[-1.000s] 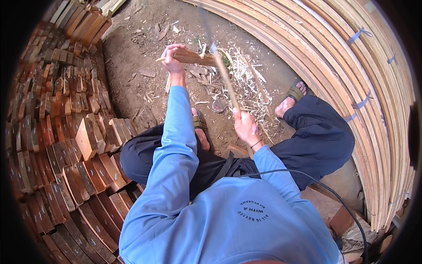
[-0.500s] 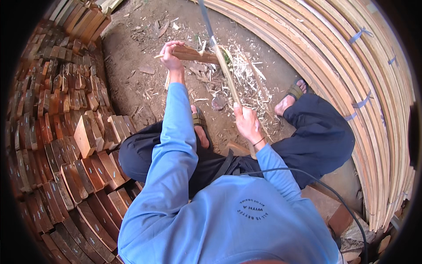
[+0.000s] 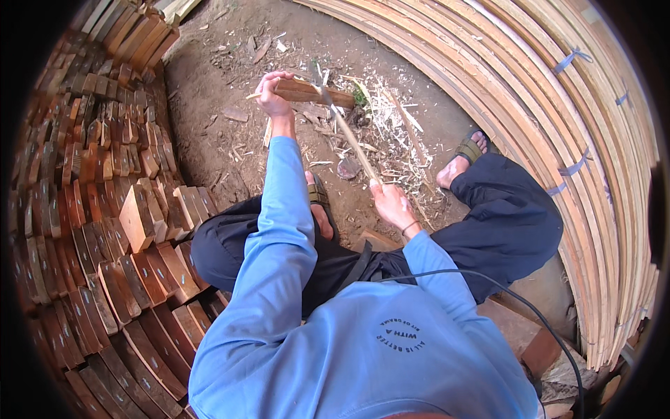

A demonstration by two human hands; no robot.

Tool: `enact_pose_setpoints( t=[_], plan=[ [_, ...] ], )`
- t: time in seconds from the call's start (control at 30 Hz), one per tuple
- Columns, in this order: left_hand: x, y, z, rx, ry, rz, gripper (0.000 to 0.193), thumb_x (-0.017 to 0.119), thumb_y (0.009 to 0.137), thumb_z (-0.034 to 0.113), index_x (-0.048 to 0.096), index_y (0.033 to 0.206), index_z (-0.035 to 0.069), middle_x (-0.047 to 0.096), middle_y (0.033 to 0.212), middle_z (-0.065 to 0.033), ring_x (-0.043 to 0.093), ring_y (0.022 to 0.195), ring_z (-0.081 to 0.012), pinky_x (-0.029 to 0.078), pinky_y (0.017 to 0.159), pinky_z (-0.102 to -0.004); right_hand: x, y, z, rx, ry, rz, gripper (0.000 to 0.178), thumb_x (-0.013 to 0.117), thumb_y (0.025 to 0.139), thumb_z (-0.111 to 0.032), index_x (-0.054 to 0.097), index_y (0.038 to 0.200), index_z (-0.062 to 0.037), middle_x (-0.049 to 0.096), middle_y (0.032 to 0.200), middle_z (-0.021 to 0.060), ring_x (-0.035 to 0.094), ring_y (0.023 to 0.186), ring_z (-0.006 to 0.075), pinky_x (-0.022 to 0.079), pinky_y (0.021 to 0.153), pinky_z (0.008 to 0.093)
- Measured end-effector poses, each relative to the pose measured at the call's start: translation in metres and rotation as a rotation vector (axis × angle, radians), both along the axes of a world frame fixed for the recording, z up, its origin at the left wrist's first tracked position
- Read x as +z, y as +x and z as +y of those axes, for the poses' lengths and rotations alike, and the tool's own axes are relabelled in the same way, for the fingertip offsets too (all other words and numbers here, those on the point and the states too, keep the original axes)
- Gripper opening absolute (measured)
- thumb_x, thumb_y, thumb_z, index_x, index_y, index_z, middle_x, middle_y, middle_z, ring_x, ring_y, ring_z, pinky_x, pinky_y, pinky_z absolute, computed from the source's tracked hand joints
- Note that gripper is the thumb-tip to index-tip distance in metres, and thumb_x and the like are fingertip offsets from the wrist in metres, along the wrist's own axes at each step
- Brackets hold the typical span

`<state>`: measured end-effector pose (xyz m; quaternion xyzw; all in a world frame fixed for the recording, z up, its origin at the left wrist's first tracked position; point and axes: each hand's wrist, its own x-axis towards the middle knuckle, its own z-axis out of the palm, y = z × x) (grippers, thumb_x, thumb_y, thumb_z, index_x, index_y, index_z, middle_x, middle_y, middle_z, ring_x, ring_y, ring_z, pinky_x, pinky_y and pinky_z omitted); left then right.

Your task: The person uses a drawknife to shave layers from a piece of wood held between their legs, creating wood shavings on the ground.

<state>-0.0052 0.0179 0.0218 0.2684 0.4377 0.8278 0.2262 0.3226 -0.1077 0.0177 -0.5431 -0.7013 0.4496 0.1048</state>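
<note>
My left hand [image 3: 274, 98] is closed around the left end of a piece of wood [image 3: 300, 91], which points right over the littered ground. In my right hand [image 3: 396, 206] is the long wooden handle of a machete-like chopping blade [image 3: 356, 145]. The handle slants up and left from my fist. Its metal end is seen nearly edge-on and smeared, and it meets or overlaps the middle of the wood piece; I cannot tell how deep. Pale shavings [image 3: 391, 119] lie beyond the wood's right end.
Stacked short boards [image 3: 105, 202] fill the left side. Long bundled planks [image 3: 530, 105], tied with bluish strips, run along the right. My sandalled feet [image 3: 321, 206] stand on either side of the chips. A black cable [image 3: 502, 285] crosses my right sleeve.
The chopping blade has swung down and left from its raised position onto the wood. My right hand has shifted slightly lower. The left hand keeps its grip, nearly unmoved.
</note>
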Motion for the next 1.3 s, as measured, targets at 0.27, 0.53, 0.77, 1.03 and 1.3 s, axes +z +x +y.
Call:
enact_pose_setpoints(
  t=[0.27,0.53,0.77,1.03,1.3],
  plan=[
    [0.003,0.005,0.007,0.007,0.001,0.000,0.024,0.044,0.074,0.009,0.064,0.077,-0.005,0.067,0.077,-0.0169,0.066,0.074,-0.0266,0.052,0.078,-0.0355,-0.028,0.003,-0.004,-0.024,-0.097,-0.091,0.062,0.041,0.101,-0.052,0.061,0.070,-0.0012,0.054,0.054,0.0130,0.055,0.051,0.0265,0.041,0.051,0.0429],
    [0.000,0.004,0.005,0.013,-0.064,0.049,0.029,0.042,0.077,0.013,0.064,0.081,-0.006,0.066,0.081,-0.0190,0.066,0.079,-0.0295,0.053,0.082,-0.0400,-0.008,-0.007,-0.004,0.025,0.061,0.000,0.060,0.043,0.099,-0.048,0.062,0.075,0.0031,0.055,0.056,0.0227,0.059,0.056,0.0377,0.045,0.057,0.0472],
    [-0.001,0.003,0.001,0.016,-0.035,0.021,0.026,0.045,0.074,0.011,0.064,0.079,-0.006,0.067,0.078,-0.0185,0.066,0.077,-0.0285,0.053,0.081,-0.0374,0.029,-0.009,0.001,-0.011,0.051,0.098,0.059,0.043,0.100,-0.045,0.062,0.078,0.0059,0.054,0.058,0.0262,0.061,0.060,0.0411,0.045,0.058,0.0487],
    [-0.001,-0.003,0.001,0.030,-0.049,0.034,0.028,0.044,0.076,0.015,0.064,0.079,-0.005,0.065,0.081,-0.0187,0.065,0.079,-0.0302,0.052,0.082,-0.0410,0.062,-0.009,0.008,0.000,0.052,0.080,0.051,0.044,0.101,-0.034,0.064,0.082,0.0076,0.059,0.069,0.0307,0.062,0.070,0.0479,0.047,0.067,0.0537],
    [-0.001,-0.003,0.001,0.052,-0.031,0.062,0.025,0.045,0.075,0.010,0.065,0.076,-0.004,0.067,0.076,-0.0162,0.066,0.073,-0.0268,0.053,0.079,-0.0366,0.047,-0.008,0.008,0.043,0.087,0.044,0.049,0.046,0.100,-0.038,0.062,0.085,0.0050,0.060,0.071,0.0286,0.062,0.074,0.0475,0.046,0.067,0.0519]
  ],
)
